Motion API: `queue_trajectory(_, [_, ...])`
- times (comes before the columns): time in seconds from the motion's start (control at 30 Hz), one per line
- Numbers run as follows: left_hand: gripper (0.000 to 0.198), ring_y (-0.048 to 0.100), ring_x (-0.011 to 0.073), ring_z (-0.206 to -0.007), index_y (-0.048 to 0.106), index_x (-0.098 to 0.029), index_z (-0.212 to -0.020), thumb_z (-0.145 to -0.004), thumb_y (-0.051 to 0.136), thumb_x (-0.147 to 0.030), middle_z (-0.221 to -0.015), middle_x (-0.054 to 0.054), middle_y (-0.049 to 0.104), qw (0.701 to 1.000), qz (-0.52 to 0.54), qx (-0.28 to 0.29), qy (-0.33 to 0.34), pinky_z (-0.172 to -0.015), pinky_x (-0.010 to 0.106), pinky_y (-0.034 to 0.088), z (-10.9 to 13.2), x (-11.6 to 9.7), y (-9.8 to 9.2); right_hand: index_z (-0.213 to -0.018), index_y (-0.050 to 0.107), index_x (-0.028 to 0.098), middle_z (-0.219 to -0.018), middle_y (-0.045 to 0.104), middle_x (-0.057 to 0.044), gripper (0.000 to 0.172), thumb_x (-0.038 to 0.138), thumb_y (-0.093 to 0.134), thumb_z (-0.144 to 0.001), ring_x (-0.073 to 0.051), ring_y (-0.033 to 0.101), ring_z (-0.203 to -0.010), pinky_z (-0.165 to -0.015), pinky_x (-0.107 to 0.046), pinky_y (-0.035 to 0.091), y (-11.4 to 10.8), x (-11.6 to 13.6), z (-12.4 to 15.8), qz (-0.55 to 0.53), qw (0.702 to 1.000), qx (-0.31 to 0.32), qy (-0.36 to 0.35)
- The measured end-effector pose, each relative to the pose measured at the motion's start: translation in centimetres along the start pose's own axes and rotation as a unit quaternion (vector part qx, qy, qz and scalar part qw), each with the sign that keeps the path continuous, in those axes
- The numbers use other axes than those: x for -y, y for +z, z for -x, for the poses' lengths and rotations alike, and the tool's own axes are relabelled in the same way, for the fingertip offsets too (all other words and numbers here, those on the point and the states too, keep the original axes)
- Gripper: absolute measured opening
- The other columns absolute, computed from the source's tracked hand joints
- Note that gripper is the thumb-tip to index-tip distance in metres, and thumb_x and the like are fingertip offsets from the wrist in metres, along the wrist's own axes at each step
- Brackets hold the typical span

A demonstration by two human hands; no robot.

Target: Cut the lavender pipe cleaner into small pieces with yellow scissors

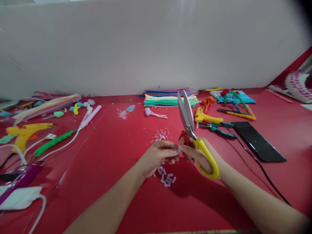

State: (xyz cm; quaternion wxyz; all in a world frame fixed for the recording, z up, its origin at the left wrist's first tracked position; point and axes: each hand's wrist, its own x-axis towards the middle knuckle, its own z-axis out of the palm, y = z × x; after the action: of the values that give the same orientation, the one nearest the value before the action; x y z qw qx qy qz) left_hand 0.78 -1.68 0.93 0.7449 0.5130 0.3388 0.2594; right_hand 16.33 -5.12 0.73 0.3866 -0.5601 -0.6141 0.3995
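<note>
Scissors (pixel 188 125), clenched in my right hand (pixel 195 154) over the red table (pixel 109 146), point parted blades toward twelve o'clock, while my left hand (pixel 159 156), at its nine o'clock, pinches a tiny lilac scrap (pixel 178 149).

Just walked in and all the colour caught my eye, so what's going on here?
A person works with bare hands over a red table. The right hand holds yellow-handled scissors, blades slightly open and pointing up, while the left hand pinches a tiny lilac piece beside it. A few lilac snippets lie on the table beneath the hands. Farther back lie pipe cleaners, a yellow glue gun and pliers.
</note>
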Motion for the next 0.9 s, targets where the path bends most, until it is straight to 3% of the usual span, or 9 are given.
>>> queue_trajectory(0.17, [0.008, 0.05, 0.0104, -0.056, 0.06, -0.015, -0.069, -0.066, 0.056, -0.021, -0.063, 0.002, 0.057, 0.99, -0.117, -0.051, 0.053, -0.058, 0.023, 0.04, 0.0, -0.1, 0.0, -0.069, 0.047, 0.018, -0.051, 0.042, 0.006, 0.011, 0.028, 0.044, -0.072, -0.006, 0.039, -0.044, -0.044, -0.018, 0.031, -0.3, 0.6, 0.0, 0.016, 1.0, -0.008, 0.024])
queue_trajectory(0.37, [0.006, 0.049, 0.0105, -0.056, 0.057, -0.015, -0.063, -0.063, 0.059, -0.021, -0.059, 0.0, 0.054, 0.982, -0.156, -0.084, 0.07, -0.056, 0.022, 0.04, -0.3, 0.5, 0.4, -0.064, 0.046, 0.018, -0.05, 0.041, 0.005, 0.011, 0.027, 0.043, -0.069, -0.007, 0.039, -0.047, -0.044, -0.018, 0.03, 0.0, 0.2, -0.1, 0.09, 0.995, -0.009, 0.028])
queue_trajectory(0.73, [0.006, 0.047, 0.0095, -0.052, 0.057, -0.016, -0.063, -0.065, 0.052, -0.018, -0.057, -0.001, 0.054, 0.983, -0.143, -0.087, 0.077, -0.052, 0.022, 0.038, -0.4, 0.5, -0.3, -0.065, 0.047, 0.018, -0.05, 0.042, 0.005, 0.012, 0.028, 0.044, -0.07, -0.007, 0.038, -0.047, -0.044, -0.018, 0.029, -0.2, 0.5, -0.1, 0.084, 0.995, -0.04, 0.043])
queue_trajectory(0.9, [0.015, 0.046, 0.0098, -0.051, 0.059, -0.015, -0.063, -0.069, 0.052, -0.027, -0.056, 0.0, 0.054, 0.976, -0.18, -0.09, 0.078, -0.05, 0.022, 0.036, -0.3, 0.3, -0.2, -0.066, 0.047, 0.018, -0.047, 0.041, 0.006, 0.013, 0.029, 0.042, -0.072, -0.007, 0.039, -0.044, -0.043, -0.018, 0.029, -0.4, 0.8, -0.1, 0.072, 0.996, -0.009, 0.057])
